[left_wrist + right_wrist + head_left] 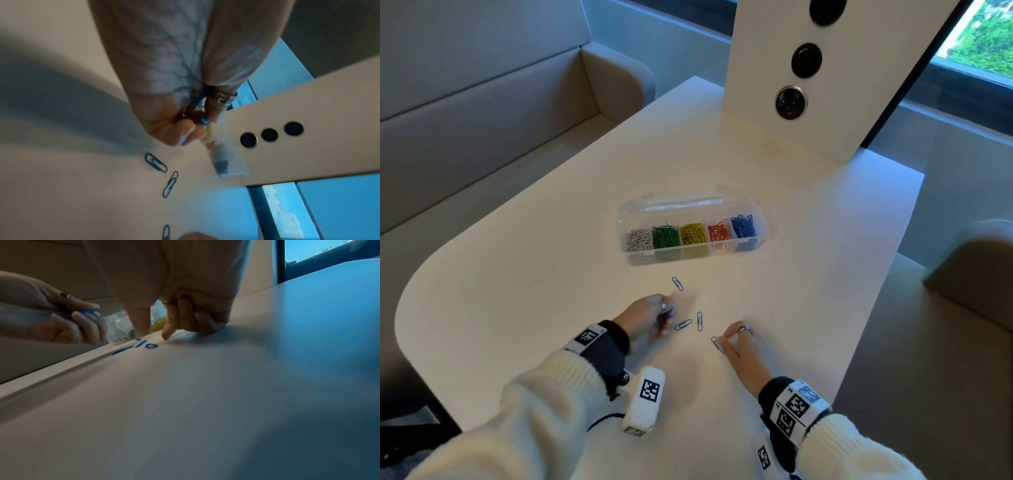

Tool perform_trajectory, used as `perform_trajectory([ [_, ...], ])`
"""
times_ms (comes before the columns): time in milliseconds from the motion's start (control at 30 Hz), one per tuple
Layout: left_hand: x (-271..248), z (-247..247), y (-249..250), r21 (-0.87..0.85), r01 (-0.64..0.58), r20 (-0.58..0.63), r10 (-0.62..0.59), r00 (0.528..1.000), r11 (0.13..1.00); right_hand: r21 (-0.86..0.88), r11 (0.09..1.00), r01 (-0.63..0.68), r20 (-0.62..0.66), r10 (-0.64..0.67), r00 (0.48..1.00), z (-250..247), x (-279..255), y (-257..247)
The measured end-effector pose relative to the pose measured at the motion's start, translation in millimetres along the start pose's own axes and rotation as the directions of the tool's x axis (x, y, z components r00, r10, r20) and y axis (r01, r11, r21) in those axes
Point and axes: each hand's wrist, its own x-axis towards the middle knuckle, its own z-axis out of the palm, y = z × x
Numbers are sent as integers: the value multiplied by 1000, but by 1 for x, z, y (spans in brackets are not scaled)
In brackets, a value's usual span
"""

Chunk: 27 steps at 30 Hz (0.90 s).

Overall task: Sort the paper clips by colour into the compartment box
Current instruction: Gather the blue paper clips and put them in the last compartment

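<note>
On table, left hand [650,317] gripping blue clips [197,104]

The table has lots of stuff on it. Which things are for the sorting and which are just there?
For the sorting: compartment box; loose blue clips; blue clips gripped in the left hand; right hand reaching for a clip.

Just there: white panel; white tagged block; sofa.

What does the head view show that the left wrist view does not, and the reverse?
Only the head view shows all five colour compartments of the box, the right hand and the far clip. Only the left wrist view shows blue clips gripped inside the left hand. Both show loose blue clips on the table.
</note>
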Motion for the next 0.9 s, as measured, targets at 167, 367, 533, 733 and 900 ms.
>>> perform_trajectory([
  [167,-7,-4,4,-138,17,15,-15,1000,990,-146,989,1,39,5,999,2,2,-11],
  [367,2,-4,0,527,-73,-35,107,994,847,-161,980,115,131,-95,987,1,9,-14],
  [533,9,1,-18,886,-106,3,222,975,452,14,988,155,80,-156,985,-7,18,-25],
  [733,14,5,-22,948,-115,38,255,966,296,86,995,57,-16,-56,998,1,31,-36],
  [900,14,-4,-7,451,-65,-39,92,995,890,-21,1000,16,-75,-18,997,12,38,-40],
])
